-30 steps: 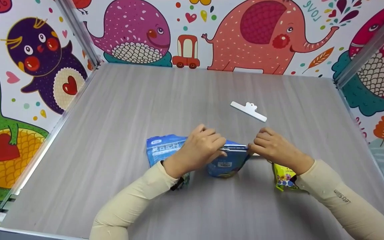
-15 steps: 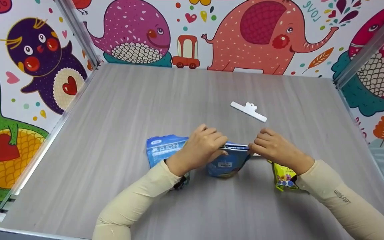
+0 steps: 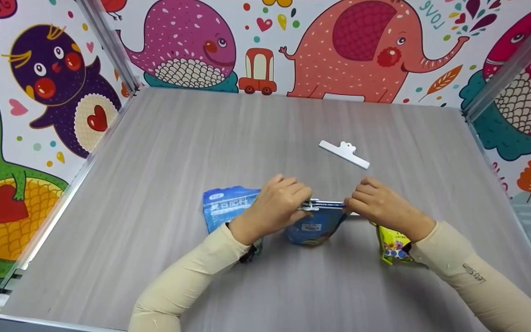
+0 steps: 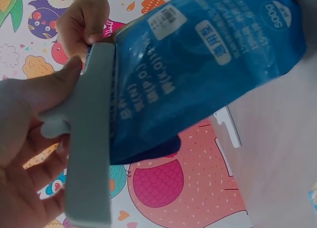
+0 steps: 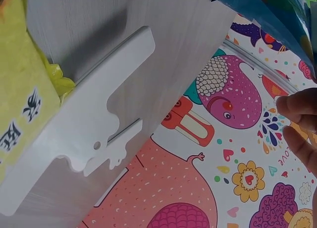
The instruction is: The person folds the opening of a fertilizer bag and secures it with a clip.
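Note:
A blue fertilizer bag (image 3: 311, 228) stands between the hands, its top edge in a white bag clip (image 4: 91, 139). My left hand (image 3: 277, 205) holds the clip, thumb on one side and fingers on the other in the left wrist view. At the far end of the bag's top, my right hand (image 3: 380, 203) pinches the edge; its exact grip is partly hidden. A yellow bag (image 3: 394, 244) lies beneath the right wrist, with another white clip (image 5: 79, 124) along its edge. Behind the left hand is a second blue bag (image 3: 228, 205), partly covered.
A loose white clip (image 3: 345, 153) lies on the grey wood-grain table (image 3: 178, 138) beyond the hands. Something dark and green (image 3: 251, 253) shows under the left wrist, mostly hidden. Cartoon-printed walls (image 3: 265, 37) and metal posts (image 3: 109, 46) border the table.
The bag's blue top edge, visible above the clip line earlier, has sunk out of sight. More white clip now shows beside the left fingers. The right hand stays nearly still.

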`<state>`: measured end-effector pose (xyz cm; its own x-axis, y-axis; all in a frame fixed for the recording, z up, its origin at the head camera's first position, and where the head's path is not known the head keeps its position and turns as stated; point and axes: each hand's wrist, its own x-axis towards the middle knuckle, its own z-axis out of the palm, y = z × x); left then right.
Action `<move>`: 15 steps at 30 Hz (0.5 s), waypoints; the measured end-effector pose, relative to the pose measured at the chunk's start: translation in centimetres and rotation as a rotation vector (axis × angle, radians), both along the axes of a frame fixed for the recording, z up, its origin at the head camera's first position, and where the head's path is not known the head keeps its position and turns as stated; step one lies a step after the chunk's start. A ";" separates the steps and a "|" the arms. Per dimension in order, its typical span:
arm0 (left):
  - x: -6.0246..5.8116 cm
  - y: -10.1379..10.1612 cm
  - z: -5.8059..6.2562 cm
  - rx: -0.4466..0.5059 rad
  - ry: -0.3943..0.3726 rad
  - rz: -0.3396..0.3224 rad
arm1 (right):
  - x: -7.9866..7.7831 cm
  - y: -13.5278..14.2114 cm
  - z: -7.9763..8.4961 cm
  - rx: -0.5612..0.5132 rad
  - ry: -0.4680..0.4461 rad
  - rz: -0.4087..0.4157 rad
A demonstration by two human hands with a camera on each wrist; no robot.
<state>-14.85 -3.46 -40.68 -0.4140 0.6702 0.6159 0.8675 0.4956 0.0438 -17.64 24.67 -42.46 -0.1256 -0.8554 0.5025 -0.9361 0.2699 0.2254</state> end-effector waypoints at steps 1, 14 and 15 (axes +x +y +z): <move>0.0 0.0 -0.1 0.004 0.007 0.000 | 0.0 0.0 0.0 -0.001 0.008 0.000; -0.4 -0.4 -0.4 0.095 -0.026 -0.033 | 0.0 -0.1 0.0 -0.003 0.002 0.003; -0.4 -0.4 -0.4 0.098 -0.028 -0.033 | 0.0 -0.1 0.0 0.000 0.000 -0.001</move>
<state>-15.29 -3.89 -41.13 -0.4108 0.6211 0.6675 0.8810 0.4587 0.1155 -17.63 24.57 -42.44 -0.1262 -0.8555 0.5022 -0.9359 0.2705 0.2257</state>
